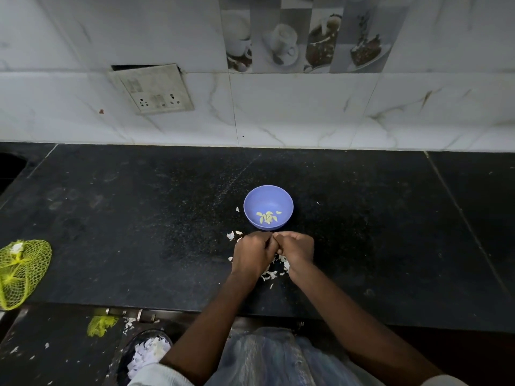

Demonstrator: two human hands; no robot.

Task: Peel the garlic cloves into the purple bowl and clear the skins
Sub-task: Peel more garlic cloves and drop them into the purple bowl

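The purple bowl (pixel 268 206) stands on the black counter (pixel 139 218) with several peeled pale cloves (pixel 267 217) in it. Just in front of the bowl my left hand (pixel 250 254) and my right hand (pixel 296 249) meet with fingers curled, fingertips pressed together over something small that is hidden between them. White garlic skins (pixel 274 270) lie scattered on the counter under and around both hands, with a few bits (pixel 231 235) left of the bowl.
A yellow mesh net bag (pixel 21 270) lies at the counter's left front edge. Below the edge, a dark bin (pixel 145 352) holds white skins, and yellow net scraps (pixel 101 324) lie on the floor. A tiled wall with a switch socket (pixel 152 89) backs the counter.
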